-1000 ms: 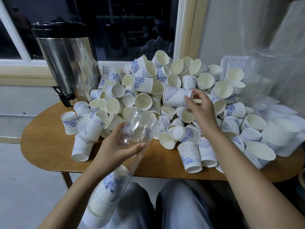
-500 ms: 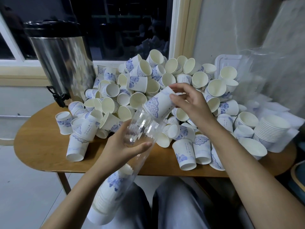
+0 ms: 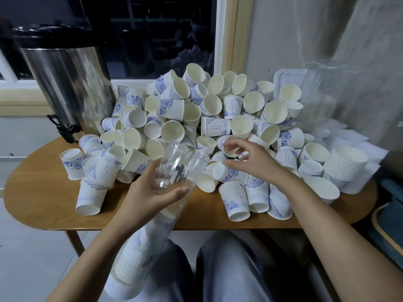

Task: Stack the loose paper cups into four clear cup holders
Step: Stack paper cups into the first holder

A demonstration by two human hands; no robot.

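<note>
A big heap of white paper cups with blue prints (image 3: 209,118) covers the round wooden table (image 3: 43,192). My left hand (image 3: 150,195) grips a long clear cup holder (image 3: 176,168), tilted with its open end up toward the heap. Nested cups (image 3: 135,253) fill the holder's lower part above my lap. My right hand (image 3: 250,160) hovers over the front of the heap with its fingers spread and nothing in it. Its fingertips are close to a cup lying on its side (image 3: 231,147).
A steel drinks urn with a black tap (image 3: 65,83) stands at the back left. A nested stack of cups (image 3: 346,166) lies at the right by clear plastic bags (image 3: 327,94) and a white lid (image 3: 287,77). Several cups stand upside down near the front edge (image 3: 237,199).
My right hand took a cup from the heap and brought it to the holder's open end. Now that hand is back over the heap without the cup. My left hand kept hold of the holder.
</note>
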